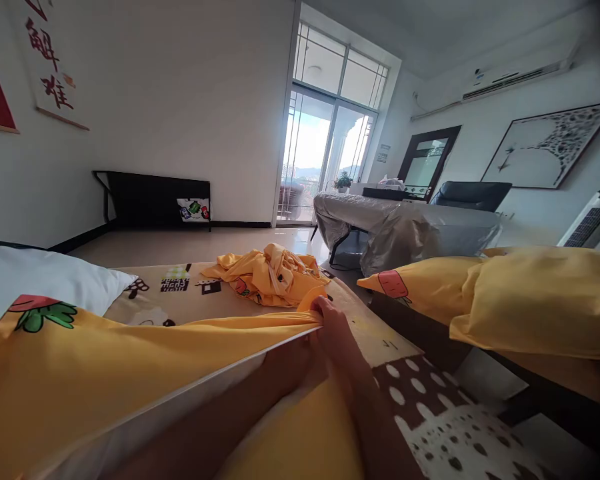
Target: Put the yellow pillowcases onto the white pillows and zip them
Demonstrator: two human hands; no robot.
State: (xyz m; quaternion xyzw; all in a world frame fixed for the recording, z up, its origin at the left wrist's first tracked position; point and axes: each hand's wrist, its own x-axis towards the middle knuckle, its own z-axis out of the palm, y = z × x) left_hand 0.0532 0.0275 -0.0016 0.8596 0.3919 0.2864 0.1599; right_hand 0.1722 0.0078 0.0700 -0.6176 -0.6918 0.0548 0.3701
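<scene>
A yellow fabric cover (130, 360), looking like a pillowcase with a red-and-green print at its corner, stretches across the foreground. My right hand (334, 330) is closed on its gathered far end. Below the cover's pale edge, my left forearm reaches toward the same end; my left hand is hidden or too dark to make out. More yellow fabric (300, 433) lies between my arms at the bottom. Just beyond my right hand, a crumpled heap of yellow printed cloth (275, 273) rests on the beige patterned mat (150, 297).
A white pillow (45, 273) lies at the left. Yellow stuffed pillows (535, 300) sit at the right, above a dark surface. Farther back stand a plastic-covered table (405, 220), a dark chair (473, 195) and a black folded frame (155, 197) against the wall.
</scene>
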